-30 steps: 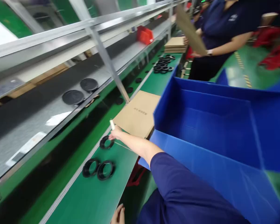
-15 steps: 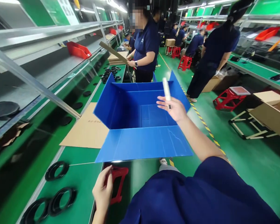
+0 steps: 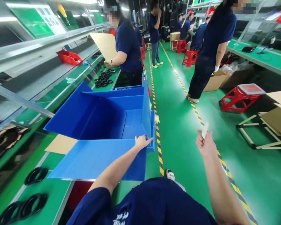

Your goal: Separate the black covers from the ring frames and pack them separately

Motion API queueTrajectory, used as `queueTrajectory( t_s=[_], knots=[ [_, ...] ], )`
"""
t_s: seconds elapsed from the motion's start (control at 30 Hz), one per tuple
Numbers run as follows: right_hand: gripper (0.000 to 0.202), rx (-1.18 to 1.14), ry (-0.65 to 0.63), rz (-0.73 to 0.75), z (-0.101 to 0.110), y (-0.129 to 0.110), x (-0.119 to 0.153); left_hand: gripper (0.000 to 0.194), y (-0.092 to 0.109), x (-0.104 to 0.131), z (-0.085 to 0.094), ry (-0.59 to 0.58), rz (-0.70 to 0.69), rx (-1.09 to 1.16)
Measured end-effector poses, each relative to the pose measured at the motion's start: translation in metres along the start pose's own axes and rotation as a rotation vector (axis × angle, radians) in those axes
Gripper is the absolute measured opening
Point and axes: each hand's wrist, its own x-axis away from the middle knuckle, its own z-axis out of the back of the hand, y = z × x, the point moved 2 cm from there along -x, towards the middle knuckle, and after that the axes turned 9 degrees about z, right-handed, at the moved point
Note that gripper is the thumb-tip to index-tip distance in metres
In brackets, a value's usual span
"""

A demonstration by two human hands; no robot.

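Your left hand [image 3: 143, 142] clasps the blue box [image 3: 110, 118] by its edge, probably steadying it — well right of those fingers, your right hand [image 3: 206, 143] grips a white stick [image 3: 204, 129].

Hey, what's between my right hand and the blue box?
In the head view, green floor and a striped line show between your right hand and the blue box.

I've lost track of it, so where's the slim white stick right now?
In the head view, the white stick is right of centre, held in the person's right hand, to the right of the blue box.
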Motion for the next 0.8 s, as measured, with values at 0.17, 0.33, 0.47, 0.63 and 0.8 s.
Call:
queueTrajectory(
  t_s=[0.17, 0.33, 0.47, 0.63, 0.8],
  knots=[
    [0.023, 0.006, 0.26, -0.286, 0.13, 0.04, 0.015, 0.056, 0.015, -0.016, -0.006, 0.009, 0.206, -0.13],
    [0.013, -0.02, 0.232, -0.402, 0.119, 0.08, 0.024, 0.058, 0.003, -0.028, 0.048, 0.077, 0.26, -0.183],
    [0.023, -0.067, 0.111, -0.422, 0.053, 0.099, -0.001, 0.055, -0.001, -0.024, 0.068, 0.106, 0.244, -0.172],
    [0.022, -0.12, -0.039, -0.397, -0.033, 0.106, -0.027, 0.029, -0.003, 0.013, 0.027, 0.043, 0.121, -0.081],
    [0.031, -0.17, -0.186, -0.286, -0.12, 0.078, -0.039, 0.046, -0.012, 0.063, 0.032, 0.13, 0.004, 0.069]
  ],
)
